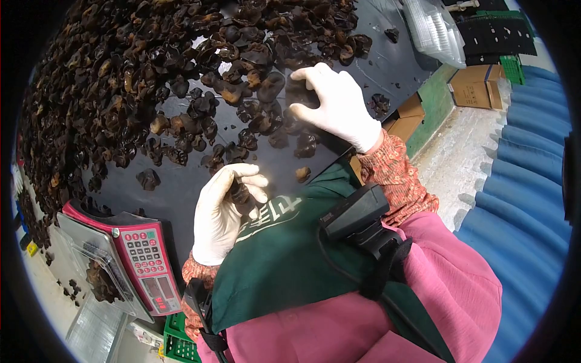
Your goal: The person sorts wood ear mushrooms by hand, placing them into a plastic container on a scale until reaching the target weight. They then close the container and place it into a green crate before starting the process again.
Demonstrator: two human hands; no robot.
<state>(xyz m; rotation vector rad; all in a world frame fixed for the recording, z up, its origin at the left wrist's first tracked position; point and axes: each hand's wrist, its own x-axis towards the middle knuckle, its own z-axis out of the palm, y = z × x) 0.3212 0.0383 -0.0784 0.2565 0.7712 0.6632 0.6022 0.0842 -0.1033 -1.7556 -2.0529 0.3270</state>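
Dark brown wood ear mushrooms point(139, 78) are heaped over the grey table, with loose pieces nearer to me. My left hand point(218, 212), in a white glove, is curled around a wood ear piece point(239, 195) near the front of my green apron. White-gloved too, my right hand point(339, 106) hovers over the loose pieces, thumb and forefinger spread apart. A blurred dark wood ear piece point(299, 94) shows in the gap between them; no firm grip on it is visible. My right hand's other fingers are folded and partly hidden.
A pink digital scale point(145, 248) stands at the left, bearing a clear plastic box point(91, 266) with wood ear inside. Stacked clear boxes point(433, 30) sit at the far right table edge. Beyond are a cardboard box point(475, 86) and blue corrugated sheeting point(520, 181). A green crate point(181, 345) is below.
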